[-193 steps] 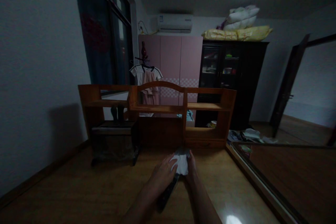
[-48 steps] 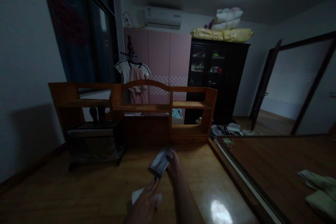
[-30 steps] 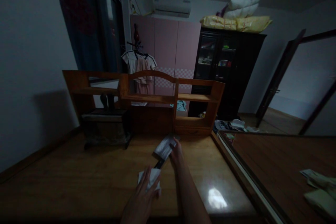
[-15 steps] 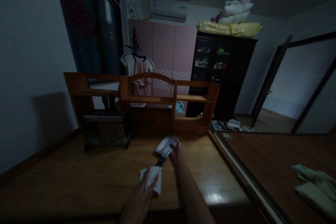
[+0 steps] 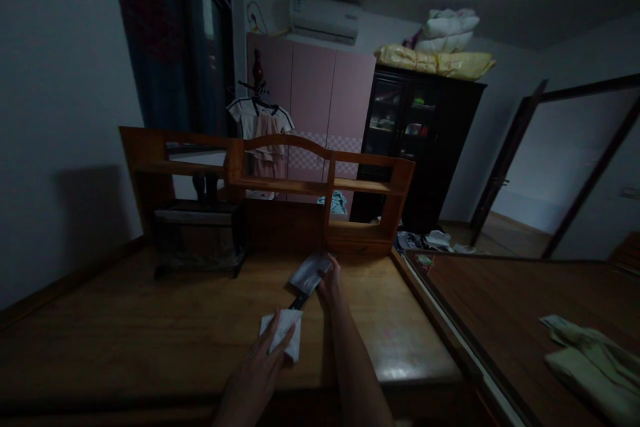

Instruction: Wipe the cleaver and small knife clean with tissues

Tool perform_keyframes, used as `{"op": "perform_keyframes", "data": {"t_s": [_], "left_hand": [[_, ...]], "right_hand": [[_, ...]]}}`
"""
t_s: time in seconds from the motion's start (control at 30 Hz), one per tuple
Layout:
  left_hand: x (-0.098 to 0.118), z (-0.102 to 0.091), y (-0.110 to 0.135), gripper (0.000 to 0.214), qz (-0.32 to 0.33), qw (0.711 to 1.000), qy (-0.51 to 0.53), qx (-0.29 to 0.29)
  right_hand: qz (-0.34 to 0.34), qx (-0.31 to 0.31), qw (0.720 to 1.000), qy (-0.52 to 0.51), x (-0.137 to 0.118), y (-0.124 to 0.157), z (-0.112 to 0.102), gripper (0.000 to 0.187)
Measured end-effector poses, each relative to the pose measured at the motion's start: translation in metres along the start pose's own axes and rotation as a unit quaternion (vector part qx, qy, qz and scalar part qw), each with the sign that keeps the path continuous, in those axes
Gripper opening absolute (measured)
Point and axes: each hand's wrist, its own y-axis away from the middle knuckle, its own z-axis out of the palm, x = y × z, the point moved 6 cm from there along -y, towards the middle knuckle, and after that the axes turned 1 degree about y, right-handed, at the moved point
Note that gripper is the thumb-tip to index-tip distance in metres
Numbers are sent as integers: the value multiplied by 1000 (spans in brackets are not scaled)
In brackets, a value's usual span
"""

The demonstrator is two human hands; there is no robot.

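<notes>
1 cloth [image 5: 286, 320] under spread L grip [image 5: 254, 375], 1 cleaver [image 5: 310, 273] pinched by R grip [image 5: 329, 285].

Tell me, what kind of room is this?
Probably a bedroom in a home. A pink wardrobe stands at the back, clothes hang on a hanger near it, and folded bedding is piled on top of the dark cabinet.
</notes>
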Motion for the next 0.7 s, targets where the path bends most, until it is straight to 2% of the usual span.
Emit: {"op": "perform_keyframes", "data": {"t_s": [0.27, 0.5, 0.7], "left_hand": [[-2, 3, 0, 62, 12, 1000, 6, 18], [-1, 4, 0, 62, 12, 999, -15, 28], [1, 2, 2, 67, 41, 997, -42, 54]], "right_hand": [[-5, 22, 999, -31, -5, 5, 4, 32], [-2, 4, 999, -43, -8, 8, 7, 35], [18, 2, 999, -49, -6, 6, 5, 34]]}}
